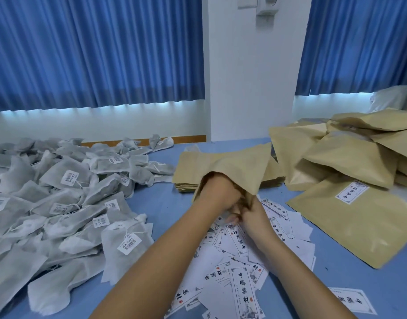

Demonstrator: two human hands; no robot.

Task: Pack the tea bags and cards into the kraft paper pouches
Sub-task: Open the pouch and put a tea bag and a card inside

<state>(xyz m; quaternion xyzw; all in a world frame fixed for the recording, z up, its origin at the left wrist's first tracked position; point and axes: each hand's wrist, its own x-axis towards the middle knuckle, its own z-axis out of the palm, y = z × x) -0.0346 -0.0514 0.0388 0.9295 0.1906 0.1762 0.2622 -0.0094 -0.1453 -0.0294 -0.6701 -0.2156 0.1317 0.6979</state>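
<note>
At the mouth of the kraft pouch [232,166], tea bags [59,203] left of it and cards [241,279] beneath, my right hand [252,217] pinches its rim, my left hand [217,192] reaches inside, fingers hidden; rough shoving could tear the paper.

A packing workroom: heaped pouches [349,157] and tea bags [59,192].

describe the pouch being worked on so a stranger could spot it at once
On the blue table, look just below the white pillar. The kraft paper pouch there lies over a flat stack of pouches. Unlike its neighbours, its mouth gapes toward the camera, with the left hand reaching into it and the right hand at its lip.
</note>
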